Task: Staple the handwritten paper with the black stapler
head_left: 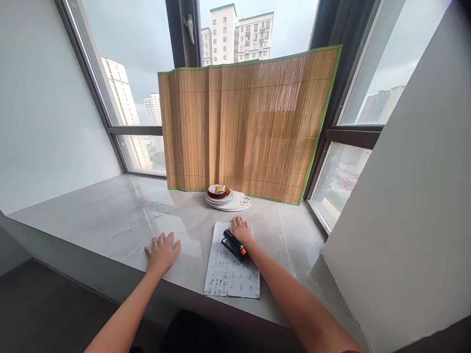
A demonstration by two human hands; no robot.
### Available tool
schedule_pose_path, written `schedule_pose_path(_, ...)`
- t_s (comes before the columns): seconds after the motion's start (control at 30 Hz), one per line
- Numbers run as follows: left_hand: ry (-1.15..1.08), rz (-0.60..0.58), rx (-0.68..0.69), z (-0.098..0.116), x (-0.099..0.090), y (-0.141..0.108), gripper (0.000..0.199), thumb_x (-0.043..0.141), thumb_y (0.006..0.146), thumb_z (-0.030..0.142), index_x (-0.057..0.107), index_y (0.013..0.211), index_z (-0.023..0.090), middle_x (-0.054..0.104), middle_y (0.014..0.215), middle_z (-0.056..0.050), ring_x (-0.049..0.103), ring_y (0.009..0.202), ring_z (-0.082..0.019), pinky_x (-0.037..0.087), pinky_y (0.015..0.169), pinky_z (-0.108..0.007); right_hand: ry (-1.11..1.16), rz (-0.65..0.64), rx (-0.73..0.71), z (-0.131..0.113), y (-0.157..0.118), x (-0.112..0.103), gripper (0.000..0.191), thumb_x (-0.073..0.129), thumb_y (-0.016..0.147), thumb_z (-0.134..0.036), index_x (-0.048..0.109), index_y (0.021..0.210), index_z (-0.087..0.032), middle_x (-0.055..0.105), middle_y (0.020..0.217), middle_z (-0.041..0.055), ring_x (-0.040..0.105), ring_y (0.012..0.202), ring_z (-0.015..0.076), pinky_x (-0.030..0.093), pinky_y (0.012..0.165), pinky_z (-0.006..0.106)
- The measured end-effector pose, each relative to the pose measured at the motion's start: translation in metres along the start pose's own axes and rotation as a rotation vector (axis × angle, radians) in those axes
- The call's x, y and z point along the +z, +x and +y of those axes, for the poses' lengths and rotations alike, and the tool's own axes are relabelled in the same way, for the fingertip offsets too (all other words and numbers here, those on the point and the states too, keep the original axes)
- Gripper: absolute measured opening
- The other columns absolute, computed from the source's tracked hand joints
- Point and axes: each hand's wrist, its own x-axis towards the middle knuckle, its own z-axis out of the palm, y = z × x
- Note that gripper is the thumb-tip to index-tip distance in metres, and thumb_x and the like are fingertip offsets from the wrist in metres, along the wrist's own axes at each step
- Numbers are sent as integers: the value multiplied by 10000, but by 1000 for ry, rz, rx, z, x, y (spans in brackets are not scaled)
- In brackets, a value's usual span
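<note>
My left hand (pixel 162 253) lies flat with fingers spread on the grey stone sill, left of the paper. Handwriting covers a white sheet of paper (pixel 215 274) near the front edge. On the sheet rests a black stapler (pixel 234 245) with an orange spot at its near end. My right hand (pixel 241 230) lies palm down over the top of the sheet, its fingers stretched forward, just right of the stapler and close against it.
Behind the paper, stacked plates and bowls (pixel 220 196) overlap an oval white plate (pixel 241 201). A bamboo mat (pixel 239 127) with green edging stands upright against the windows. The sill's front edge (pixel 91 252) runs nearest me; a white wall (pixel 405 211) bounds the right.
</note>
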Motion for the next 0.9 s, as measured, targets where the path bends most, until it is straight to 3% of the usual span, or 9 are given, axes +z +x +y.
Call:
schedule_pose_path(0.13, 10, -7, 8, 0, -5, -2, 578, 324, 1031, 470, 460, 1527, 205, 369, 1609, -189, 280, 1482, -437, 228, 1128, -717, 61, -8, -79, -54, 22, 9, 587, 343, 1056, -387, 360, 1562, -90, 222, 1676, 209, 186, 1572, 300, 140, 1251, 512)
schedule_pose_path(0.27, 12, -14, 0, -2, -7, -3, 572, 335, 1030, 488, 459, 1524, 228, 375, 1608, -182, 286, 1489, -418, 238, 1138, -694, 102, -2, -135, -74, 27, 11, 586, 355, 1047, -372, 311, 1594, -165, 152, 1704, 141, 136, 1586, 258, 134, 1254, 510)
schedule_pose_path(0.4, 1, -10, 14, -4, -5, -2, 577, 341, 1029, 497, 455, 1527, 230, 371, 1615, -175, 279, 1492, -409, 232, 1144, -689, 94, 23, -137, -58, 18, 11, 593, 354, 1043, -379, 292, 1607, -208, 136, 1709, 101, 123, 1589, 241, 149, 1257, 495)
schedule_pose_path(0.57, -22, -19, 7, -4, -3, -1, 591, 318, 1030, 496, 446, 1538, 222, 356, 1627, -175, 269, 1497, -415, 212, 1151, -696, 25, 47, -82, -13, -4, 9, 606, 333, 1054, -380, 299, 1604, -128, 188, 1693, 146, 182, 1576, 268, 162, 1258, 502)
schedule_pose_path(0.7, -36, -45, 6, -5, -4, -2, 592, 318, 1032, 496, 442, 1542, 222, 346, 1636, -170, 246, 1509, -419, 208, 1158, -697, -17, 47, -28, 17, -23, 6, 604, 320, 1062, -387, 298, 1608, -128, 185, 1693, 149, 187, 1575, 274, 169, 1258, 497)
schedule_pose_path(0.8, -28, 1, 21, -4, -7, -3, 558, 318, 1035, 436, 511, 1482, 164, 415, 1578, -209, 298, 1482, -437, 269, 1134, -706, -20, 69, -6, 25, -31, 5, 616, 319, 1060, -392, 288, 1613, -121, 186, 1692, 147, 203, 1571, 278, 180, 1259, 493)
schedule_pose_path(0.9, -51, 77, 173, 14, -13, -9, 474, 320, 1023, 294, 589, 1386, 149, 499, 1501, -207, 362, 1465, -398, 321, 1154, -641, -25, 85, -1, 22, -32, 4, 605, 309, 1059, -376, 299, 1609, -123, 204, 1687, 148, 221, 1566, 276, 179, 1257, 497)
